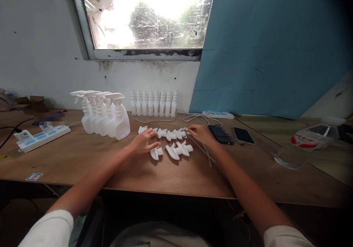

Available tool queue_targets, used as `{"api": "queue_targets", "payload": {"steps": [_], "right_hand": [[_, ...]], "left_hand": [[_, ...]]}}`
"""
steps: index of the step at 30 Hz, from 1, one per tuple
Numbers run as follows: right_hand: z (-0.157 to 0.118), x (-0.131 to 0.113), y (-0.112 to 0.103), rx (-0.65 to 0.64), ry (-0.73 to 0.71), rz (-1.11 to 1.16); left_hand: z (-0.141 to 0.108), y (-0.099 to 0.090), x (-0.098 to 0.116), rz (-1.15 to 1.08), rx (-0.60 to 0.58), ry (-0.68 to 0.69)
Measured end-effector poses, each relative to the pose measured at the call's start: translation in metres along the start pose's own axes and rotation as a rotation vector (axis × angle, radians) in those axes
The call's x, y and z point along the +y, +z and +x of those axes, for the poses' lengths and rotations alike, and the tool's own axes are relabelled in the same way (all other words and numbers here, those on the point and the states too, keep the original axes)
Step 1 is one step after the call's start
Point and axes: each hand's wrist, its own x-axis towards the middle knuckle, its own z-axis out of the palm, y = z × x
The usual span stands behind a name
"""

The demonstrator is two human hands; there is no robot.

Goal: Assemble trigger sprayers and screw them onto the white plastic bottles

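Several white spray trigger heads (172,152) lie on the table in two loose rows between my hands. My left hand (143,141) rests over the left end of the back row, its fingers stretched and thumb apart, close above a front trigger head (156,152). It partly covers the pieces beneath. At the row's right end, my right hand (200,133) has its fingertips pinched together beside small white rings (188,133). What they pinch is too small to make out. Thin dip tubes (203,150) lie just below this hand, running toward the table's front.
White spray bottles with heads fitted (103,114) stand at left; several bottles without heads (153,103) line the wall. Two phones (244,136) lie right of my right hand, near a large clear bottle (306,144). Power strips (44,138) and cables sit left and back.
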Motion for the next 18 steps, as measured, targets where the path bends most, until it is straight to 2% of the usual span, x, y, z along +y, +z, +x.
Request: {"api": "queue_targets", "payload": {"steps": [4, 9, 15, 18], "right_hand": [[-0.006, 0.037, 0.009, -0.027, 0.005, -0.142], [-0.012, 0.037, 0.022, -0.127, -0.06, -0.204], [-0.007, 0.02, 0.027, -0.133, -0.001, -0.322], [-0.007, 0.015, 0.024, -0.11, -0.028, -0.342]], "left_hand": [[0.007, 0.023, 0.015, 0.044, -0.137, 0.028], [-0.006, 0.035, 0.014, -0.08, -0.199, -0.053], [-0.003, 0.04, 0.002, -0.474, 0.022, -0.091], [-0.002, 0.046, -0.003, -0.625, 0.073, -0.116]]}}
